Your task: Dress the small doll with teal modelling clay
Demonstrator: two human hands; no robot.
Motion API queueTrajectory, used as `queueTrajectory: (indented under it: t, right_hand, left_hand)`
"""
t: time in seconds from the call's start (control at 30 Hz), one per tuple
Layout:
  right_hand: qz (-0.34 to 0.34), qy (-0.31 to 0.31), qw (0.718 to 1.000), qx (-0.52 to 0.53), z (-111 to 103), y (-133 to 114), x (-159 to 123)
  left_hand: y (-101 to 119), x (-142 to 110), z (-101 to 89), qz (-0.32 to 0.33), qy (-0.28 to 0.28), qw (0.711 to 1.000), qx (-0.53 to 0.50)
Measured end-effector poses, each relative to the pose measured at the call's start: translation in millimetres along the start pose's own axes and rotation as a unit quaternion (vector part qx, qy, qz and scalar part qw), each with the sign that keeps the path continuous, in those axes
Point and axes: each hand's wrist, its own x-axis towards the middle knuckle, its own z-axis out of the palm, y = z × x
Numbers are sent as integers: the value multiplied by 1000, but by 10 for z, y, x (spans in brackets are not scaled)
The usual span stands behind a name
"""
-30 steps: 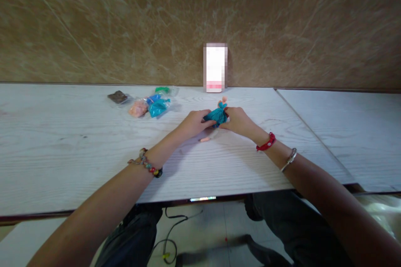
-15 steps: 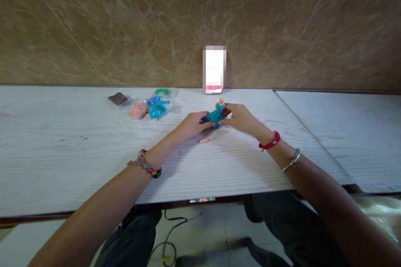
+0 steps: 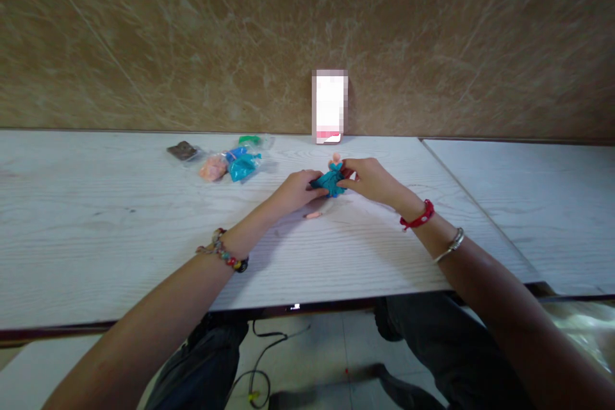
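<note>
A small clay doll [image 3: 330, 184] with a teal pleated skirt, a teal top and a peach head and shoulders is between my two hands. My left hand [image 3: 298, 191] grips the skirt from the left, thumb in front and fingers behind. From the right, my right hand [image 3: 369, 178] pinches the edge of the skirt near the waist. Its fingertips are partly hidden behind the doll. Just in front of the doll, a thin peach clay piece [image 3: 313, 215] with a darker end lies on the white wood-grain table [image 3: 336, 256].
To the left lie bags of peach clay [image 3: 214, 168], teal clay [image 3: 244, 167] and blue clay [image 3: 235, 154], with green clay [image 3: 249, 139] behind. A dark brown packet [image 3: 182, 151] is farther left. A phone with a blurred screen [image 3: 329, 106] leans on the marbled wall [image 3: 192, 45].
My right hand's fingers have shifted slightly on the skirt, and the doll's head has tipped a little to the left. The left hand keeps its grip.
</note>
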Motion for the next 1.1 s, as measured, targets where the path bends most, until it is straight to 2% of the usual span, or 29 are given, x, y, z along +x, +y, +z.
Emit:
queueTrajectory:
  t: [0.27,0.43,0.53,0.87,1.1]
  right_hand:
    - [24,-12,1000,4,-10,7,8]
    - [38,-17,999,19,-46,5,10]
    - [34,-18,998,39,-67,12,12]
    - [33,26,995,90,-74,43,37]
    - [21,48,992,113,-48,6,32]
  left_hand:
    - [14,8,23,2,-4,1000,15]
    - [-15,-7,15,5,0,998,-56]
    - [-18,-13,4,5,15,998,-63]
    - [-12,-1,-27,25,34,998,-43]
    - [5,-1,-20,25,24,999,-28]
